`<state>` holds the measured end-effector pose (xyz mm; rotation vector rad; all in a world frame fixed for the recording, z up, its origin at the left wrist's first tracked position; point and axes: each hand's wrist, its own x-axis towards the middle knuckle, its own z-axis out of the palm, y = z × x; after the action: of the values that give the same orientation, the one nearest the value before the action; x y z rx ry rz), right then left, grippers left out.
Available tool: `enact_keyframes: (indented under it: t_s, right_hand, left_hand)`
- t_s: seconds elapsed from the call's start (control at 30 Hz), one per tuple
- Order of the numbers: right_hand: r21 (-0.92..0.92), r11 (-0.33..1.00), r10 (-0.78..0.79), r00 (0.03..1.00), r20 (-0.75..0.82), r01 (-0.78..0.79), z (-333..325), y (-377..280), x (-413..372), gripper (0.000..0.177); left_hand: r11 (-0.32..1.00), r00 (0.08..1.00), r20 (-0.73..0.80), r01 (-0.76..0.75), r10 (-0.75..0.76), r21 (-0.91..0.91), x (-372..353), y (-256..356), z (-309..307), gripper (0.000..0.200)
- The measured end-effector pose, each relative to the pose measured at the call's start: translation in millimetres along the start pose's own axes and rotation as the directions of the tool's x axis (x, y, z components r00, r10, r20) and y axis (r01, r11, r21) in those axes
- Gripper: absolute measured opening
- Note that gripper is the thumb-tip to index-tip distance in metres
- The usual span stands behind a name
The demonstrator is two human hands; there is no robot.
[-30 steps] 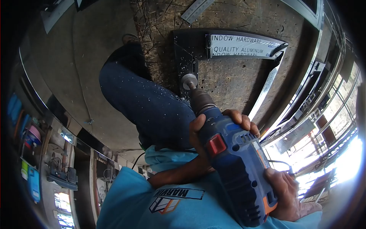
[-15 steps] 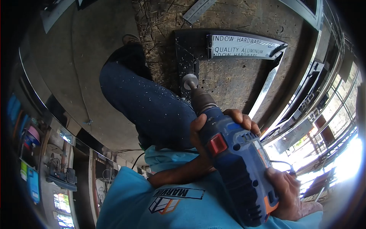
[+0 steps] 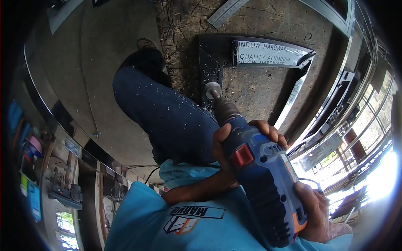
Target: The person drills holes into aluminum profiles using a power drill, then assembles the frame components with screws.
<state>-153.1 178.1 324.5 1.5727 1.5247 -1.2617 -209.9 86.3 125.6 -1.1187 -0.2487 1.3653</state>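
Blue drill (image 3: 259, 175), left hand (image 3: 240, 138) and right hand (image 3: 320, 213) gripping, meets frame (image 3: 208, 58) edge.

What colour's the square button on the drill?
Red button, on the blue drill; head view.

Both hands are closed on the drill (image 3: 259, 175). The left hand (image 3: 222, 157) sits just past centre toward 5 o'clock and wraps the front of the body: its thumb (image 3: 218, 140) lies along the near side, pointing to 12 o'clock, and its fingers (image 3: 268, 130) curl over the far side. The bare left forearm (image 3: 192, 190) reaches in from 7 o'clock, with the wrist roughly in line with it. The right hand (image 3: 318, 211) is low at 4 o'clock, clasped on the rear end, knuckles turned outward toward 3 o'clock. Its wrist and forearm are out of view.
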Motion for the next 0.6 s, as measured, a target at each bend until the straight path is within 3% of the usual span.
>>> enact_keyframes:
  t_s: [0.1, 0.2, 0.43, 0.53, 0.6]
  right_hand:
    - [-0.174, 0.977, -0.127, 0.992, -0.024, 0.121, 0, -4, 3, 0.049]
    - [-0.250, 0.961, -0.120, 0.993, 0.018, 0.120, -4, -9, 7, 0.054]
    - [-0.287, 0.951, -0.112, 0.993, 0.022, 0.114, -1, -12, 4, 0.055]
    - [-0.101, 0.994, -0.050, 0.995, -0.081, 0.042, 4, -7, 2, 0.052]
    - [-0.298, 0.951, -0.099, 0.994, -0.036, 0.084, 2, -18, 8, 0.047]
  left_hand:
    - [0.999, 1.000, -0.001, -0.023, 0.023, -0.024, -1, -2, 1, 0.071]
    - [0.999, 0.999, 0.019, -0.035, 0.035, -0.036, 2, -3, -1, 0.071]
    - [0.998, 0.997, 0.071, -0.020, 0.023, -0.052, 0, -2, -2, 0.071]
    - [1.000, 0.998, 0.069, -0.009, 0.011, -0.027, 0, 0, -2, 0.071]
    - [0.997, 0.993, 0.106, -0.049, 0.055, -0.052, 3, -4, -5, 0.070]
